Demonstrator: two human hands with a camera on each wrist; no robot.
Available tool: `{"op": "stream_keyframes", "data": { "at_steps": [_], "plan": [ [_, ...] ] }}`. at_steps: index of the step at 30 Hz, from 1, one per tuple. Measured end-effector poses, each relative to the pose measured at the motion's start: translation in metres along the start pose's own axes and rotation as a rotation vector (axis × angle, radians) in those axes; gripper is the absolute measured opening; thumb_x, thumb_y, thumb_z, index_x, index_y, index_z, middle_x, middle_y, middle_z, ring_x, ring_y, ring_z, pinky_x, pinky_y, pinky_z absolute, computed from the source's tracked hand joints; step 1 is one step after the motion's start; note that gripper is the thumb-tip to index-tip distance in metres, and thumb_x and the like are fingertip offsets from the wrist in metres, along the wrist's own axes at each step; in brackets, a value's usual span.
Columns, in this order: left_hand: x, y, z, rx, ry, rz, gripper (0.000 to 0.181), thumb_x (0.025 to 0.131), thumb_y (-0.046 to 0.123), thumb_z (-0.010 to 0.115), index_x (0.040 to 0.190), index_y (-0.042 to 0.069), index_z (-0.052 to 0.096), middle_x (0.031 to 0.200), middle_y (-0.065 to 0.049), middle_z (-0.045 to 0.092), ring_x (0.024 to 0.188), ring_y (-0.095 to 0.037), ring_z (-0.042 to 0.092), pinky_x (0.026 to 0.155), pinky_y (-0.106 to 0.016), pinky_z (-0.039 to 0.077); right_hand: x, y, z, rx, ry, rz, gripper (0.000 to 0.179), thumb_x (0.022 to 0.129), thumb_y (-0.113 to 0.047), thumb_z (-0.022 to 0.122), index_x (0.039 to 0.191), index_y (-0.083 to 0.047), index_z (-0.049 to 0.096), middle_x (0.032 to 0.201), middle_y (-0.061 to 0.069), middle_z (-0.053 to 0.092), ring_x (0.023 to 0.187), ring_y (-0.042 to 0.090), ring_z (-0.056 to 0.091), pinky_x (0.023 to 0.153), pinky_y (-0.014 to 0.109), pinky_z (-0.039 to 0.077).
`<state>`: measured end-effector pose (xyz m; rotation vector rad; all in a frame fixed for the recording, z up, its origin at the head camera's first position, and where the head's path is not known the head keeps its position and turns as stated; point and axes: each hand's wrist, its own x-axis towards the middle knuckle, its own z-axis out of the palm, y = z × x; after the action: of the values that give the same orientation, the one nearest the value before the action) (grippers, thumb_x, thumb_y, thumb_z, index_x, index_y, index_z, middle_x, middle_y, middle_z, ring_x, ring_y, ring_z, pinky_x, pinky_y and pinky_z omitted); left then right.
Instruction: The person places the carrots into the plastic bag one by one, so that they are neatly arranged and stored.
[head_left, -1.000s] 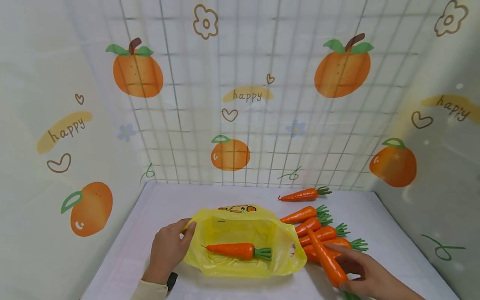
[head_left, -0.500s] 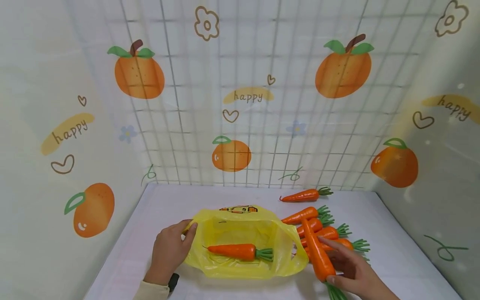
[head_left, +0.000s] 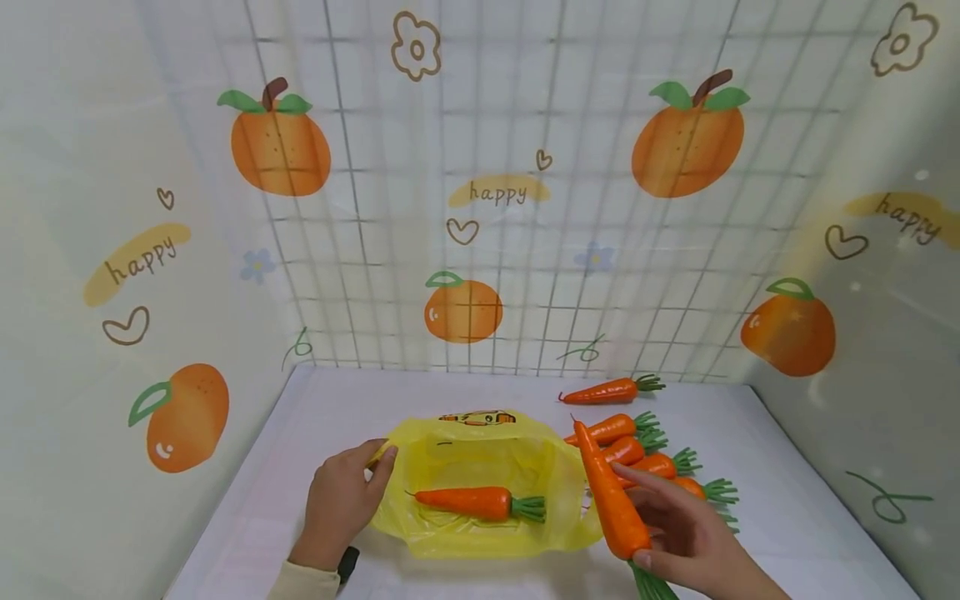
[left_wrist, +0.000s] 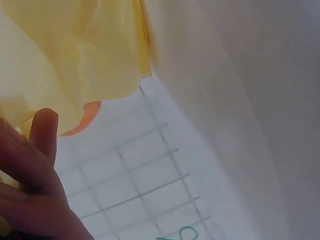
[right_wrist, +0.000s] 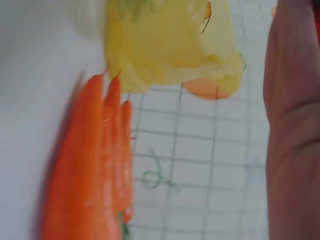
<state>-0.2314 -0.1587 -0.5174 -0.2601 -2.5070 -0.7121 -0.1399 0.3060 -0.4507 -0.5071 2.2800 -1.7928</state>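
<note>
A yellow plastic bag (head_left: 480, 542) lies with its mouth spread open on the white table, a carrot with a green stem (head_left: 465, 502) inside it. My left hand (head_left: 345, 496) pinches the bag's left rim between thumb and fingers; the left wrist view shows fingers (left_wrist: 45, 130) against the yellow plastic (left_wrist: 90, 50). In my right hand (head_left: 690, 525) is another carrot (head_left: 611, 492), held near its stem end, its thin tip pointing up and away. That carrot overlaps the bag's right edge in the head view. The right wrist view shows the palm (right_wrist: 295, 125) at its right side.
Several loose carrots (head_left: 660, 467) lie side by side right of the bag, partly behind my right hand. One more carrot (head_left: 611, 390) lies apart at the back of the table (head_left: 337, 400). A wall with a grid and printed oranges (head_left: 465, 310) stands behind.
My right hand has moved left with its carrot, from over the loose carrots to the bag's right edge. My left hand keeps its hold on the bag.
</note>
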Motion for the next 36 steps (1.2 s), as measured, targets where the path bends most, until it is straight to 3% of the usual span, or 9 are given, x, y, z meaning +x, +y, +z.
{"op": "stream_keyframes", "data": {
  "at_steps": [5, 11, 14, 17, 24, 27, 36],
  "plan": [
    [0.002, 0.002, -0.005, -0.018, 0.012, 0.005, 0.033, 0.105, 0.044, 0.066, 0.118, 0.017, 0.081, 0.089, 0.005, 0.076, 0.069, -0.011, 0.066, 0.065, -0.039, 0.06, 0.021, -0.017, 0.006, 0.006, -0.172, -0.121, 0.076, 0.097, 0.008, 0.068, 0.164, -0.013, 0.039, 0.14, 0.021, 0.061, 0.116, 0.035, 0.068, 0.085, 0.05, 0.061],
    [0.001, 0.0, -0.007, -0.029, 0.024, 0.02, 0.034, 0.105, 0.044, 0.066, 0.118, 0.016, 0.081, 0.089, 0.005, 0.076, 0.069, -0.012, 0.067, 0.064, -0.04, 0.06, 0.06, -0.037, 0.016, -0.037, -0.437, -0.297, 0.075, 0.094, 0.009, 0.068, 0.162, -0.005, 0.039, 0.134, 0.022, 0.063, 0.112, 0.034, 0.068, 0.076, 0.051, 0.063],
    [0.001, -0.004, -0.004, -0.026, 0.024, 0.019, 0.035, 0.105, 0.045, 0.065, 0.118, 0.017, 0.081, 0.089, 0.006, 0.076, 0.069, -0.011, 0.066, 0.064, -0.039, 0.059, 0.081, -0.045, 0.022, -0.066, -0.55, -0.329, 0.076, 0.092, 0.01, 0.069, 0.161, -0.004, 0.04, 0.132, 0.021, 0.065, 0.111, 0.034, 0.069, 0.074, 0.051, 0.064],
    [0.001, -0.007, -0.001, -0.026, 0.016, 0.012, 0.036, 0.106, 0.047, 0.064, 0.119, 0.019, 0.081, 0.089, 0.007, 0.075, 0.071, -0.011, 0.067, 0.065, -0.038, 0.059, 0.101, -0.052, 0.029, -0.118, -0.629, -0.31, 0.077, 0.09, 0.009, 0.07, 0.16, -0.006, 0.042, 0.13, 0.017, 0.067, 0.11, 0.032, 0.07, 0.073, 0.049, 0.064],
    [0.001, -0.008, 0.001, -0.03, 0.006, -0.005, 0.041, 0.106, 0.052, 0.06, 0.12, 0.019, 0.081, 0.091, 0.007, 0.076, 0.074, -0.011, 0.068, 0.068, -0.041, 0.06, 0.142, -0.061, 0.05, -0.339, -0.711, -0.275, 0.077, 0.087, 0.002, 0.071, 0.158, -0.018, 0.05, 0.123, 0.008, 0.071, 0.099, 0.021, 0.073, 0.076, 0.04, 0.064],
    [0.001, -0.008, 0.001, -0.027, 0.004, -0.011, 0.04, 0.106, 0.052, 0.06, 0.12, 0.02, 0.081, 0.093, 0.007, 0.076, 0.077, -0.011, 0.069, 0.07, -0.041, 0.061, 0.157, -0.062, 0.06, -0.418, -0.732, -0.224, 0.074, 0.087, -0.003, 0.074, 0.155, -0.026, 0.055, 0.121, 0.002, 0.071, 0.096, 0.018, 0.073, 0.079, 0.036, 0.063],
    [0.002, -0.004, -0.002, -0.011, 0.031, 0.004, 0.033, 0.109, 0.038, 0.06, 0.12, 0.015, 0.081, 0.104, 0.0, 0.08, 0.09, -0.022, 0.077, 0.08, -0.047, 0.063, 0.182, -0.061, 0.086, -0.649, -0.756, -0.204, 0.076, 0.08, -0.006, 0.077, 0.149, -0.032, 0.06, 0.121, -0.011, 0.068, 0.097, 0.011, 0.069, 0.087, 0.03, 0.059]
  ]
}}
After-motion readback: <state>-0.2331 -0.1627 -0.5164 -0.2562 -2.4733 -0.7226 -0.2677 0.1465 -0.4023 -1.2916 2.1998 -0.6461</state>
